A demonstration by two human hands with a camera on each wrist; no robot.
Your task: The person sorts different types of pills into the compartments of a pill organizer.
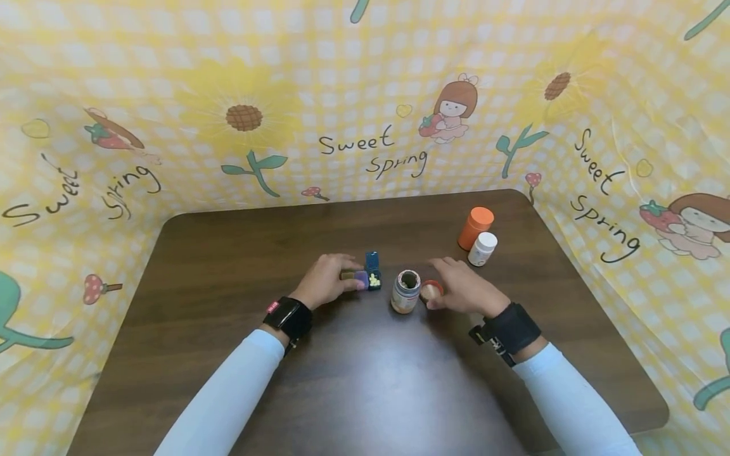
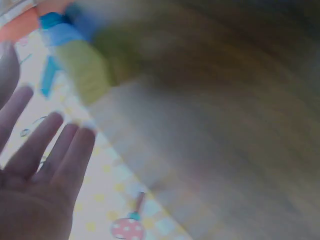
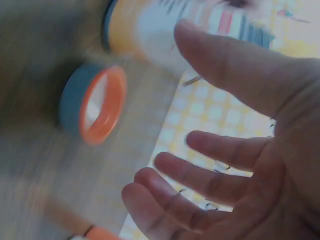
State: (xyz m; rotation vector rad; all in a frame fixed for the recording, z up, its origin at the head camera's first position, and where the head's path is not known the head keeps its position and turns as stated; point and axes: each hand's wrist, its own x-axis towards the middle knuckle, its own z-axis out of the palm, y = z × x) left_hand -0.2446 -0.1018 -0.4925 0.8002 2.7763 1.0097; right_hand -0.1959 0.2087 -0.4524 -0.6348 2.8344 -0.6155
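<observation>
A small multicoloured pill organizer [image 1: 355, 277] lies on the table, with olive, purple and dark blue compartments. Its dark blue end lid [image 1: 372, 260] stands raised, and several pale yellow pills [image 1: 374, 280] sit in that compartment. My left hand [image 1: 329, 282] is just left of the organizer, fingers extended; contact cannot be made out. To the right stands an uncapped jar [image 1: 405, 292] with a printed label, upright. Beside it lies its apparent cap [image 3: 106, 105], orange inside, with the hollow side showing. My right hand [image 1: 466, 288] hovers close by the cap, fingers spread and holding nothing.
An orange bottle [image 1: 476, 228] and a smaller white bottle [image 1: 482, 249] stand at the back right of the dark wooden table [image 1: 239, 253]. Yellow checked cloth [image 1: 319, 76] hangs around the table's back and sides. Both wrist views are blurred.
</observation>
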